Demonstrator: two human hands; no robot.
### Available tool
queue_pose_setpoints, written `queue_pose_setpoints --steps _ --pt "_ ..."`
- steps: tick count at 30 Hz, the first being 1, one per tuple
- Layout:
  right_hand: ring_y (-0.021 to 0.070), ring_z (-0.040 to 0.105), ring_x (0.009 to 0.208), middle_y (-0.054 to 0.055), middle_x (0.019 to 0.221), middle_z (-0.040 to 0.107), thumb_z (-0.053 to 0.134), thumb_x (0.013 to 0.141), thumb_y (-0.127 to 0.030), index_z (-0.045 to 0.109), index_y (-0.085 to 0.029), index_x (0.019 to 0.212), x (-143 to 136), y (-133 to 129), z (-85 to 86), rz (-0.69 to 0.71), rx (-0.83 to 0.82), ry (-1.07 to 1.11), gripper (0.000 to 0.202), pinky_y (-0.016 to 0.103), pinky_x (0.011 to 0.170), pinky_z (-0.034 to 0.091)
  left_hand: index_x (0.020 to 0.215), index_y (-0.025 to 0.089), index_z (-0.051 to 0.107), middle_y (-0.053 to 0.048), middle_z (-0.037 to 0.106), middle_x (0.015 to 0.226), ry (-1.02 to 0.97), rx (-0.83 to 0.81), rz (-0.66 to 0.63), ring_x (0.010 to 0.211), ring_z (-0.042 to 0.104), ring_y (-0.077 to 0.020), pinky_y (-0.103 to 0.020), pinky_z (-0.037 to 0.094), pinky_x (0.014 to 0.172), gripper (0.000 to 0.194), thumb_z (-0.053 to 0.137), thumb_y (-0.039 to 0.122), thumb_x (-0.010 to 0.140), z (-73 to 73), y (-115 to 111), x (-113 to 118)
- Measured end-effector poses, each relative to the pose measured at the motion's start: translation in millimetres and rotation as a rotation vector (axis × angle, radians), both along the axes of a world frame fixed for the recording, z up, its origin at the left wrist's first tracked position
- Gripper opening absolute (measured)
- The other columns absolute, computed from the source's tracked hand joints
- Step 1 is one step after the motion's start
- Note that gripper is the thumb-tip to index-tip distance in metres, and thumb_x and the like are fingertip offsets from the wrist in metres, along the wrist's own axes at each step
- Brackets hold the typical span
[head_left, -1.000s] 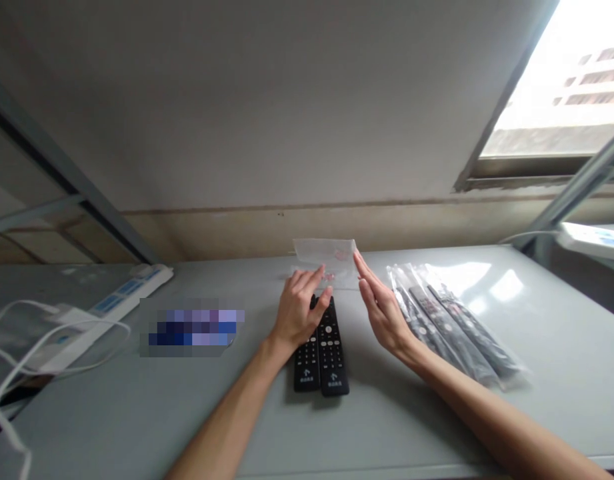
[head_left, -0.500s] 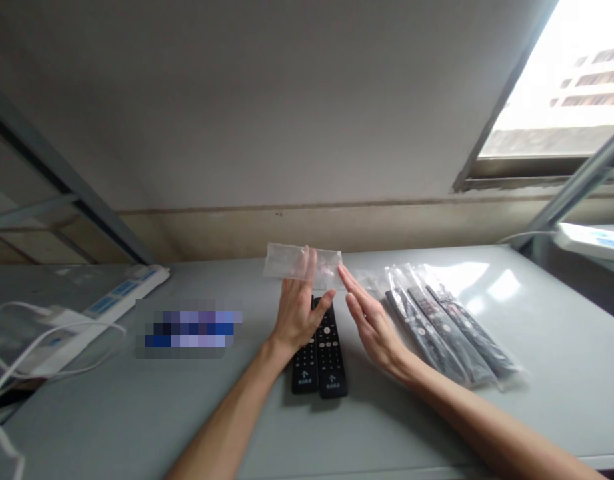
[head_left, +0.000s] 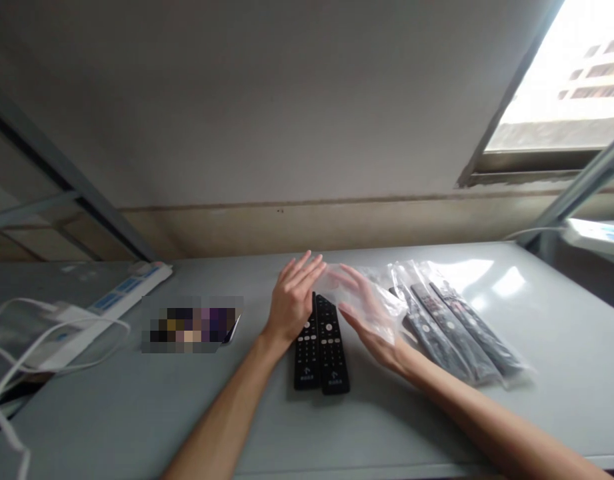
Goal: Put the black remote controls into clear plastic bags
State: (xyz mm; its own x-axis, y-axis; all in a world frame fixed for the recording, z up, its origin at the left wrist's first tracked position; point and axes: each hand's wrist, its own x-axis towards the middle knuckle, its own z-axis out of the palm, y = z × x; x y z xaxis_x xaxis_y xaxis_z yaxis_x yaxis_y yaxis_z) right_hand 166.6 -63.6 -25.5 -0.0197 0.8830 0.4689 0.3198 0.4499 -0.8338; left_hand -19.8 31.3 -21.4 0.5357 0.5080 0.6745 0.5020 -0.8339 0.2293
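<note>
Clear bag (head_left: 394,308) drapes over the right hand (head_left: 371,330) — fingers wide, seemingly spreading its film; left hand (head_left: 291,301), fingers straight, at its 9 o'clock.

the smooth grey table (head_left: 137,413) carries 2 black remotes (head_left: 335,367) side by side near the middle. to their right, 3 bagged remotes (head_left: 449,327) lie slantwise in clear plastic. at left is a blurred-out flat item (head_left: 191,330); farther left, a white power strip (head_left: 109,310) with a looped white cord (head_left: 119,325).
</note>
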Motion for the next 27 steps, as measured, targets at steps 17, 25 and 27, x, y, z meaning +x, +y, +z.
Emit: queue_pose_setpoints --steps 17,25,27 --pt "0.0285 0.07 0.126 0.013 0.143 0.068 0.047 0.105 -0.069 0.008 -0.029 0.176 5.9 0.9 -5.4 0.155 -0.232 0.316 0.09 0.055 0.115 0.052 0.155 0.022 0.058 -0.01 0.068 0.149 -0.062 0.07 0.389 0.157 0.045 -0.0304 -0.064 0.04 0.127 0.06 0.049 0.003 0.098 -4.6 13.5 -16.7" --pt "0.0193 0.072 0.083 0.006 0.11 0.078 0.059 0.101 -0.062 0.034 -0.031 0.167 8.7 10.0 -11.1 0.033 -0.392 0.59 0.076 0.037 0.081 0.061 0.159 0.019 0.052 -0.015 0.065 0.152 -0.072 0.037 0.427 0.155 0.048 -0.0305 -0.061 0.039 0.129 0.065 0.047 0.002 0.097 -8.3 16.5 -19.2" --pt "0.0177 0.07 0.078 0.002 0.098 0.076 0.073 0.094 -0.053 0.038 -0.028 0.163 8.3 9.9 -6.9 -0.013 -0.387 0.605 0.081 0.032 0.072 0.058 0.157 0.02 0.055 -0.014 0.067 0.15 -0.076 0.03 0.411 0.155 0.048 -0.0308 -0.063 0.039 0.129 0.064 0.047 0.001 0.097 -9.2 17.6 -19.5"
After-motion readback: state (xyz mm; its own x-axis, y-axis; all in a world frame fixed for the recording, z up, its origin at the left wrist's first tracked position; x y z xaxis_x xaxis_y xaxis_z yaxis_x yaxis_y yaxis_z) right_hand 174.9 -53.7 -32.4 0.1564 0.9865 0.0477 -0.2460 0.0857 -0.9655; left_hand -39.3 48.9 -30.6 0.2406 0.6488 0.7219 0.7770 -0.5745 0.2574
